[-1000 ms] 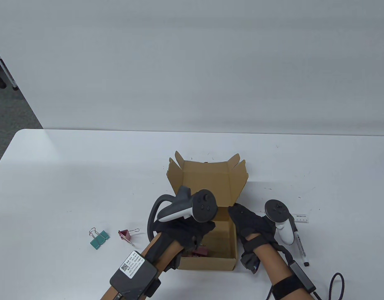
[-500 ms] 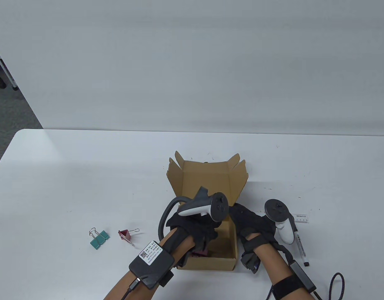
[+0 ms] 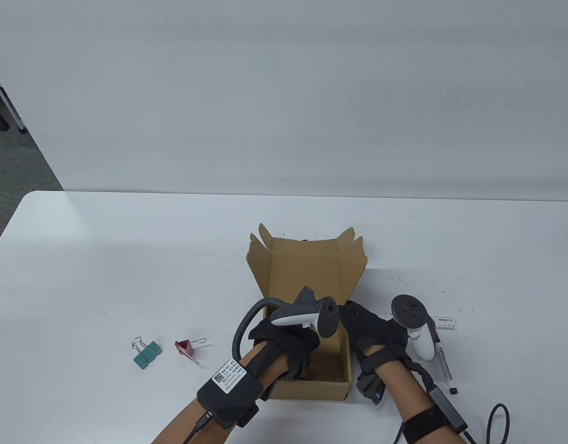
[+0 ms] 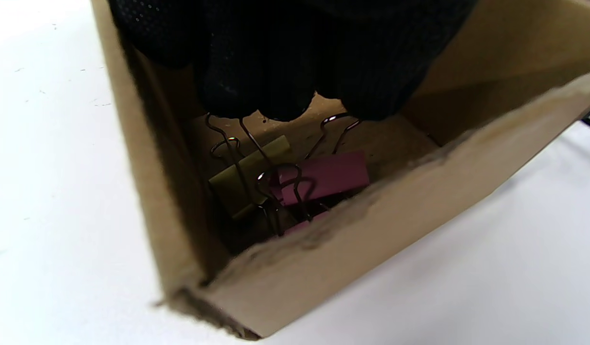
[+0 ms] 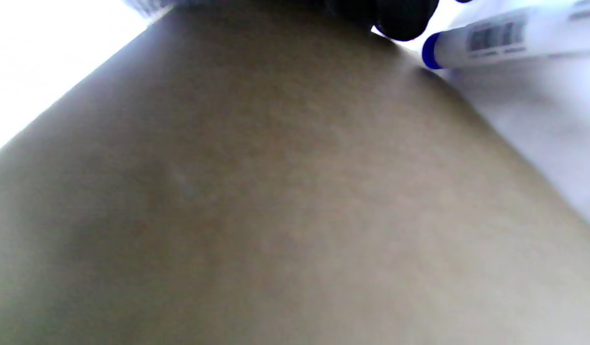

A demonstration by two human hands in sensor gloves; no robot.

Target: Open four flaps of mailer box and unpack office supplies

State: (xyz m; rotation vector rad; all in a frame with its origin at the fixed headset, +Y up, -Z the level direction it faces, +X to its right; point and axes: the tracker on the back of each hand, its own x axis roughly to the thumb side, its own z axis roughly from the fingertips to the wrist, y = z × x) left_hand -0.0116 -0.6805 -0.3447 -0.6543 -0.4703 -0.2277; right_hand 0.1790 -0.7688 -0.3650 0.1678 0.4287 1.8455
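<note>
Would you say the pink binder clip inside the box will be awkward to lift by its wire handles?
Probably light. The pink binder clip has wire loops crossing the yellow-green clip, so they may snag and lift together. Loops likely pivot, letting it dangle.

One box (image 3: 307,273). Four binder clips: teal (image 3: 147,354) and red (image 3: 186,348) on the bench (image 3: 103,259), olive (image 4: 249,175) and pink (image 4: 326,176) in the box. One marker (image 3: 445,365). One ruler (image 3: 447,323). Two hands: left (image 3: 288,344), right (image 3: 371,330).

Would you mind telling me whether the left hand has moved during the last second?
Yes. The left hand has shifted rightward, judged against the stationary mailer box.
</note>
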